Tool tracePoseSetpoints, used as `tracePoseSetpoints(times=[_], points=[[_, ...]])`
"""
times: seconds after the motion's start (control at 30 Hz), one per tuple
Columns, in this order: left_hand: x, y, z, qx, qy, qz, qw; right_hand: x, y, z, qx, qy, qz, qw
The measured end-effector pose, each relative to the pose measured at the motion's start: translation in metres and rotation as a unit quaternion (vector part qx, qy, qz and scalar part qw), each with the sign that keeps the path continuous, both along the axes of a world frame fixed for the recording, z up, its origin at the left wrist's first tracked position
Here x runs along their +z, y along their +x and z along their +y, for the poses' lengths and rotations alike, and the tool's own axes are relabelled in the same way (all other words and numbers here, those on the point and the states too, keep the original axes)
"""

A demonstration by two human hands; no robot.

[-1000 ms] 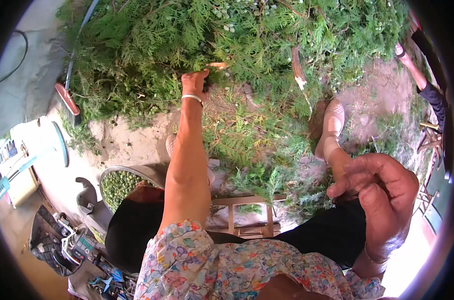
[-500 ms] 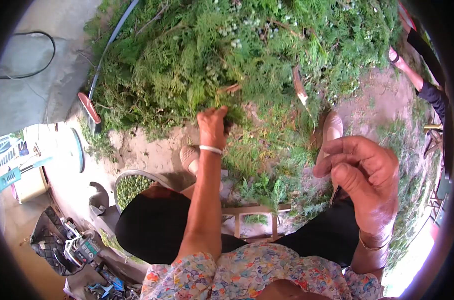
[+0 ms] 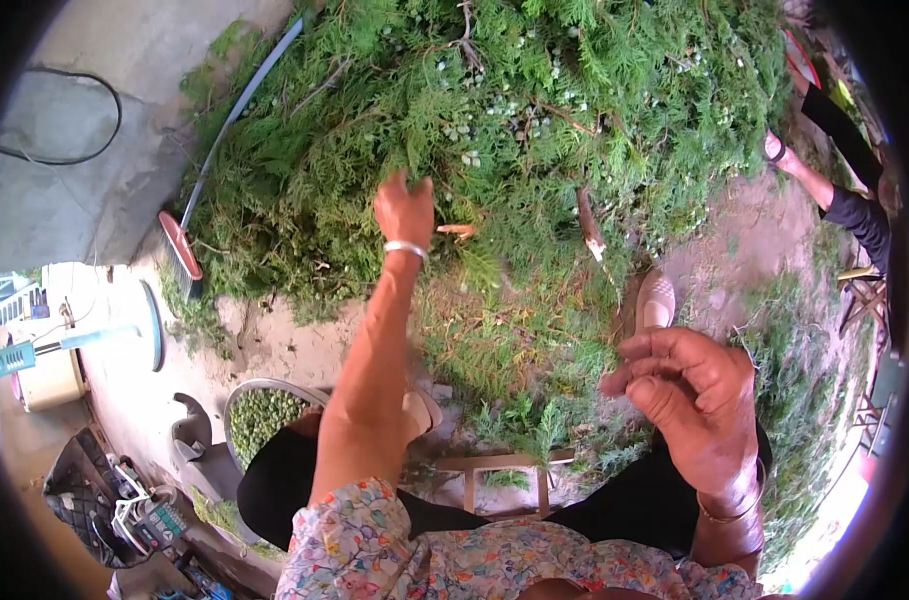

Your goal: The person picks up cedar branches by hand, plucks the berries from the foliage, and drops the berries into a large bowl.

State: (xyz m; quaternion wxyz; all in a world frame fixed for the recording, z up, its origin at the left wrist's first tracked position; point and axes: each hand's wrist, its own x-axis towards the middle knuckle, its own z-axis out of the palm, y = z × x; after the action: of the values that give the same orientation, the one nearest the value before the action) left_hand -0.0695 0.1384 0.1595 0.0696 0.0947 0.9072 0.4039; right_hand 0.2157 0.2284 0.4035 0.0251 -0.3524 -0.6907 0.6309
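My left hand [image 3: 405, 212] reaches over the near side of a large heap of cut conifer branches [image 3: 534, 120], which carry small pale cones. Its bent fingers point into the foliage, with thumb and forefinger apart; the fingertips are partly hidden. Just right of that hand, a slightly blurred green sprig [image 3: 481, 266] lies near a broken orange-brown branch end [image 3: 456, 231]. My right hand [image 3: 694, 395] hovers above my right knee, palm side up. Its fingers are loosely curled with a gap to the thumb, and I see nothing in it.
A metal basin [image 3: 264, 420] of green cones stands by my left knee. A broom [image 3: 180, 250] leans against the heap. At far right, another person's hand [image 3: 774, 147] touches the branches. Near my feet are a wooden frame [image 3: 504, 462] and scattered sprigs.
My left hand has moved up and slightly left, deeper over the heap, and the sprig beside it is now apart from it. My right hand has shifted down and left, still curled.
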Motion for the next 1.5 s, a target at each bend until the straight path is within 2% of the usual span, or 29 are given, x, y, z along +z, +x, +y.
tracePoseSetpoints(times=[0.07,0.17,0.2,0.23,0.27,0.37,0.4,0.43,0.47,0.53,0.63,0.67,0.73,0.83,0.87,0.93,1.0,1.03,1.07,1.1,1.17,1.2,1.23,1.27,1.3,1.37,1.4,1.43,1.5], points=[[-0.007,-0.045,0.028,-0.072,0.022,0.073,0.995,-0.003,0.000,-0.001,0.006,0.016,-0.002,1.000],[-0.026,-0.102,0.077,-0.087,0.083,0.116,0.986,-0.007,0.000,0.004,0.027,0.039,-0.008,0.999],[-0.016,-0.100,0.087,-0.092,0.088,0.114,0.985,-0.007,0.000,0.006,0.045,0.052,-0.021,0.997],[0.007,-0.093,0.095,-0.038,0.110,-0.045,0.992,-0.008,-0.001,0.007,0.040,0.055,-0.025,0.997],[0.017,-0.088,0.103,0.017,0.127,-0.203,0.971,-0.008,-0.003,0.008,0.043,0.050,-0.017,0.998],[0.003,-0.080,0.102,-0.021,0.185,-0.239,0.953,-0.011,-0.002,0.008,0.034,0.034,0.001,0.999],[-0.001,-0.069,0.097,-0.060,0.184,-0.241,0.951,-0.010,-0.001,0.008,0.030,0.033,-0.003,0.999],[0.018,-0.046,0.087,-0.127,0.118,-0.183,0.968,-0.009,-0.001,0.009,0.027,0.033,-0.005,0.999],[0.039,-0.020,0.079,-0.144,0.084,-0.208,0.964,-0.008,0.001,0.009,0.025,0.033,-0.003,0.999],[0.048,0.015,0.056,-0.206,0.135,-0.205,0.947,-0.008,0.005,0.008,0.035,0.062,0.011,0.997],[0.030,0.026,0.021,-0.296,0.088,-0.129,0.942,-0.004,0.007,0.005,0.041,0.060,0.015,0.997],[0.032,0.028,0.010,-0.293,0.086,-0.123,0.944,-0.004,0.008,0.002,0.031,0.063,0.013,0.997],[0.036,0.029,-0.007,-0.451,-0.040,-0.116,0.884,-0.006,0.011,-0.001,0.028,0.064,0.020,0.997],[0.023,0.012,-0.022,-0.419,-0.006,-0.091,0.904,-0.006,0.013,-0.004,0.022,0.067,0.027,0.997],[0.030,0.001,-0.022,-0.375,0.005,-0.112,0.920,-0.007,0.013,-0.005,0.023,0.071,0.028,0.997],[0.048,-0.020,-0.009,-0.263,-0.089,-0.117,0.953,-0.004,0.014,-0.004,0.037,0.084,0.014,0.996],[0.033,-0.052,0.011,-0.178,-0.014,-0.051,0.983,-0.002,0.011,-0.002,0.051,0.097,-0.001,0.994],[0.032,-0.071,0.025,-0.186,-0.004,-0.041,0.982,-0.002,0.008,0.000,0.054,0.084,0.002,0.995],[0.012,-0.100,0.040,-0.206,-0.041,0.113,0.971,-0.003,0.006,0.001,0.057,0.072,0.005,0.996],[-0.009,-0.125,0.054,-0.209,-0.037,0.110,0.971,-0.003,0.004,0.002,0.054,0.075,0.001,0.996],[-0.002,-0.136,0.085,-0.188,-0.054,0.112,0.974,-0.004,0.002,0.005,0.049,0.047,0.002,0.998],[0.009,-0.131,0.096,-0.193,-0.050,0.107,0.974,-0.003,0.001,0.010,0.065,0.041,0.003,0.997],[0.023,-0.123,0.107,-0.132,-0.050,-0.046,0.989,-0.005,-0.001,0.011,0.061,0.043,-0.004,0.997],[0.027,-0.118,0.114,-0.067,-0.051,-0.199,0.976,-0.006,-0.002,0.010,0.055,0.042,0.000,0.998],[0.014,-0.116,0.118,-0.070,-0.050,-0.204,0.975,-0.006,-0.003,0.011,0.050,0.041,0.004,0.998],[-0.035,-0.116,0.114,-0.065,0.064,-0.211,0.973,-0.007,-0.003,0.014,0.069,0.052,-0.010,0.996],[-0.084,-0.135,0.098,-0.255,-0.064,0.058,0.963,-0.007,-0.002,0.013,0.055,0.040,-0.006,0.998],[-0.082,-0.130,0.093,-0.255,-0.065,0.059,0.963,-0.007,-0.001,0.012,0.042,0.030,-0.001,0.999],[-0.071,-0.106,0.070,-0.177,-0.039,0.055,0.982,-0.007,0.003,0.011,0.052,0.045,0.012,0.998]])
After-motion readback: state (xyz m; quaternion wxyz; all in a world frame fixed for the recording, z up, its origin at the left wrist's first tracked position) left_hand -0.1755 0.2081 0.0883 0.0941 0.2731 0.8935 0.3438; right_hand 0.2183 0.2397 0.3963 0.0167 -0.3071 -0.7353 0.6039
